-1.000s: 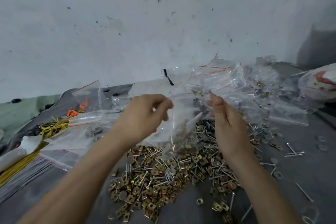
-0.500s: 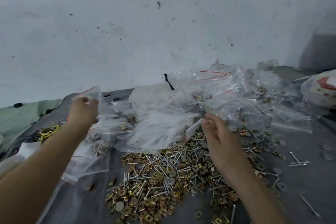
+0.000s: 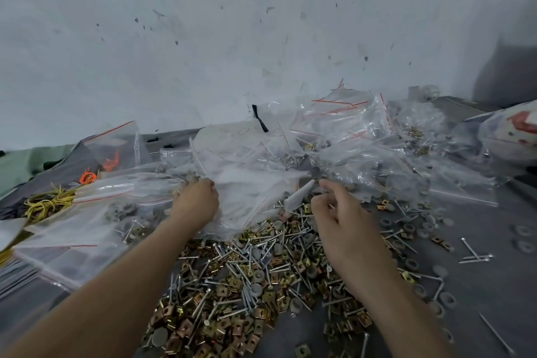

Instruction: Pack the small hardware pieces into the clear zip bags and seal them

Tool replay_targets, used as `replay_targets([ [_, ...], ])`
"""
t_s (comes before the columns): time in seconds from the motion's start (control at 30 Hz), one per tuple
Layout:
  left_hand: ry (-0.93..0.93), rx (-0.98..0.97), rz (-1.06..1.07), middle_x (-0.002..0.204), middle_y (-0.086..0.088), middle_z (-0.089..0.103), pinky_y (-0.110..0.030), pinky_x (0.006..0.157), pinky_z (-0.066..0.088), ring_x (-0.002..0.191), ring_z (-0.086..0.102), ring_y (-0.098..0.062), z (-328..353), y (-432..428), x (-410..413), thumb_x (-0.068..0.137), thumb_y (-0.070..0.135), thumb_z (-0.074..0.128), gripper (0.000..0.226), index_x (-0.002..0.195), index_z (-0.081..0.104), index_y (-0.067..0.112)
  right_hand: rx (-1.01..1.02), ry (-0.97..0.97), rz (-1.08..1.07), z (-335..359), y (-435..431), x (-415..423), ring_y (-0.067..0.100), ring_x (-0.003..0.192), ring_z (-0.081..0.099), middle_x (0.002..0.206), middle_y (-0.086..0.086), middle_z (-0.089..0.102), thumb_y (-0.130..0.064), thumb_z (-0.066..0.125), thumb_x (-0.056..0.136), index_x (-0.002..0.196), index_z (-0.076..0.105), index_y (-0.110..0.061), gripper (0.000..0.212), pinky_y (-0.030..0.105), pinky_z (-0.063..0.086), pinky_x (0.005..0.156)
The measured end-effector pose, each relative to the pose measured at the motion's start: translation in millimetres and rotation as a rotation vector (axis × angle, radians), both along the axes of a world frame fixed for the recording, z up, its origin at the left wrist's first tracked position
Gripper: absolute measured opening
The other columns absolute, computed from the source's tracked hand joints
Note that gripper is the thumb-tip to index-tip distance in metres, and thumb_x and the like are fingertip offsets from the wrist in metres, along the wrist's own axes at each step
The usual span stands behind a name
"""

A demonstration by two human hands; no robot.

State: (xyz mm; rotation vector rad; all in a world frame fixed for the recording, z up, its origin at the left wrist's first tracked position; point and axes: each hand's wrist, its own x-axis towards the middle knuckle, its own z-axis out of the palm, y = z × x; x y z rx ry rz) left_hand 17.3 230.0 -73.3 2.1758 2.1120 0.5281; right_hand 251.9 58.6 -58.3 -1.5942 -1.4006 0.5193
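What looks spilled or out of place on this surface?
Loose silver nails and grey plastic washers lie strewn across the dark grey surface on the right, away from the heap of brass square clips.

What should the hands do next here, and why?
Probably draw one clear zip bag free of the pile with the left hand, which grips its edge; the loose nails and brass square nuts lie unpacked below.

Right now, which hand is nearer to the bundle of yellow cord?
Left. The left hand grips the clear bags, to the right of the yellow cord with bags between them. The right hand is farther right still, over the hardware pile.
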Motion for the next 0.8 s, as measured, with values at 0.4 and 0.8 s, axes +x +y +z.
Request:
replay_targets([
  [0.4, 0.246, -0.209, 0.002, 0.091, -0.013, 0.06, -0.036, 0.084, 0.05, 0.087, 0.061, -0.028, 9, 43, 6, 0.098, 0.053, 0.047, 0.055, 0.069, 0.05, 0.006, 0.057, 0.028, 0.005, -4, 6, -7, 0.014, 0.086, 0.053, 0.121, -0.003, 0.063, -0.044, 0.032, 0.105, 0.143, 0.045, -0.034, 0.041, 0.026, 0.042, 0.076],
  [0.8, -0.042, 0.04, -0.029, 0.079, -0.011, 0.064, -0.035, 0.069, 0.049, 0.073, 0.059, -0.029, 14, 49, -1, 0.102, 0.03, 0.045, 0.032, 0.081, 0.058, 0.008, 0.063, 0.071, 0.006, -1, 9, -8, 0.012, 0.083, 0.049, 0.12, -0.006, 0.061, -0.045, 0.032, 0.102, 0.141, 0.045, -0.036, 0.042, 0.028, 0.041, 0.071],
])
